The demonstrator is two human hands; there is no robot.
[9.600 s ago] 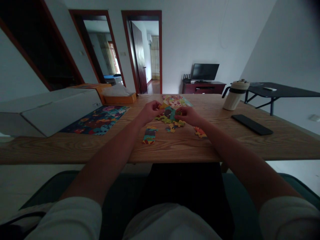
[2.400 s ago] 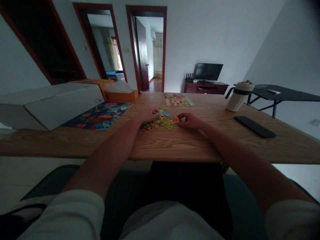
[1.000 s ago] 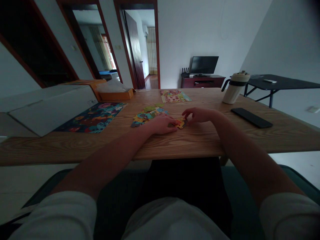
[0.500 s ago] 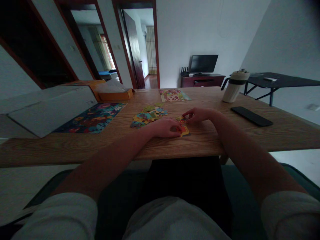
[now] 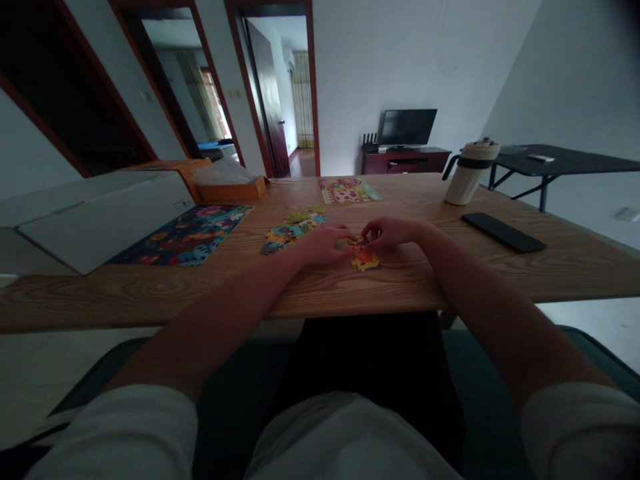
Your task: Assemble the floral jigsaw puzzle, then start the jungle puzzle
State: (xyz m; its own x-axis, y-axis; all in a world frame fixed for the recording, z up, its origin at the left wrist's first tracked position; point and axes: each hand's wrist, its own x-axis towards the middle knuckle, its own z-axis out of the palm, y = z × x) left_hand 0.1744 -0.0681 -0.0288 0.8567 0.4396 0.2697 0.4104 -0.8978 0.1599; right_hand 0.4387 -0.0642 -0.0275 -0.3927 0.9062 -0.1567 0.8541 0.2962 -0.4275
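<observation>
A small cluster of red, orange and yellow jigsaw puzzle pieces (image 5: 367,259) lies flat on the wooden table in front of me. At its upper left edge, my left hand (image 5: 327,245) has its fingers curled around a puzzle piece (image 5: 344,243) that shows yellowish between finger and thumb. My right hand (image 5: 393,231) comes in from the other side, fingertips pinched down on a piece at the cluster's top edge. Both hands are close together, and the fingers partly cover the pieces. Behind my left hand spreads a heap of loose puzzle pieces (image 5: 290,231), partly hidden by that hand.
A picture sheet (image 5: 347,191) lies at the table's far side. To the left are a dark floral sheet (image 5: 187,235), a white box (image 5: 100,217) and an orange box (image 5: 233,192). On the right stand a cream jug (image 5: 465,183) and a black flat object (image 5: 503,232).
My left hand has shifted up and away from the cluster's lower edge, uncovering more of the pieces. My right hand has moved slightly left, so its fingertips sit nearer the left hand.
</observation>
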